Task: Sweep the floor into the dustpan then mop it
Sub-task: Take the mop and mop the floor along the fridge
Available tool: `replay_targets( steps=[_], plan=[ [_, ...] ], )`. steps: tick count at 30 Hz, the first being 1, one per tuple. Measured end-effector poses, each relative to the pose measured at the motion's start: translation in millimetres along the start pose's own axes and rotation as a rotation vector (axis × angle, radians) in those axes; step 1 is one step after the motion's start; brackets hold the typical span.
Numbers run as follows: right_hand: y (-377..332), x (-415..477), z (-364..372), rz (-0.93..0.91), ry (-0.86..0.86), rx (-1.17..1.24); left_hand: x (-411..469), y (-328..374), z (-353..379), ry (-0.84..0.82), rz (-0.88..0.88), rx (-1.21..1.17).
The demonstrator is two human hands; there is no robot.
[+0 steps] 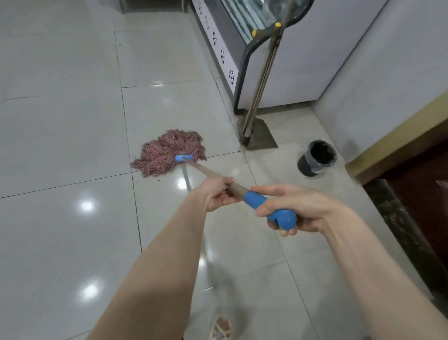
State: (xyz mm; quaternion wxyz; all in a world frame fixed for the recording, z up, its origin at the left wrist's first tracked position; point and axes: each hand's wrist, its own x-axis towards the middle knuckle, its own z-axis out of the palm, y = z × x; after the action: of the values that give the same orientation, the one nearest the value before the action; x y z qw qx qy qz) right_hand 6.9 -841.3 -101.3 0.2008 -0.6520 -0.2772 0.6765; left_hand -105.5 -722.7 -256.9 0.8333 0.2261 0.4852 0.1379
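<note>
A mop with a pinkish string head point(169, 151) and a blue clamp lies flat on the glossy grey floor tiles point(54, 145) ahead of me. Its pale handle point(207, 172) runs back toward me. My left hand point(216, 194) grips the shaft a little below the blue end grip. Around that blue end grip point(257, 198) my right hand point(298, 208) is closed. A grey dustpan point(261, 136) and a broom with yellow fittings point(270, 56) stand together by the display counter, to the right of the mop head.
A small black bin point(317, 157) with a liner stands on the floor at the right. A glass display counter point(235, 24) and white wall fill the upper right. A dark wooden counter edge point(413, 208) runs along the right. My sandalled foot point(220, 331) is at the bottom.
</note>
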Motion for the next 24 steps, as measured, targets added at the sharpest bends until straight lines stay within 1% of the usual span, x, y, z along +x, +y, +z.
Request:
replay_targets(
  steps=[5, 9, 13, 19, 24],
  plan=[
    [26.4, -33.2, -33.2, -0.010, 0.101, 0.079, 1.1, -24.2, 63.1, -0.039, -0.005, 0.030],
    [36.9, -38.3, -47.7, -0.011, 0.060, 0.084, 6.7, -34.8, 80.7, 0.022, 0.004, 0.059],
    [34.6, -27.7, -61.8, -0.006, 0.063, 0.102, 19.3, -30.8, 89.9, 0.080, 0.029, 0.053],
    [4.9, 13.4, -63.4, -0.021, 0.032, 0.094, 49.5, 5.2, 77.0, 0.161, 0.032, 0.004],
    [-34.7, 71.9, -81.2, -0.019, 0.048, 0.124, 96.8, 59.8, 63.9, 0.179, 0.034, 0.030]
  ],
)
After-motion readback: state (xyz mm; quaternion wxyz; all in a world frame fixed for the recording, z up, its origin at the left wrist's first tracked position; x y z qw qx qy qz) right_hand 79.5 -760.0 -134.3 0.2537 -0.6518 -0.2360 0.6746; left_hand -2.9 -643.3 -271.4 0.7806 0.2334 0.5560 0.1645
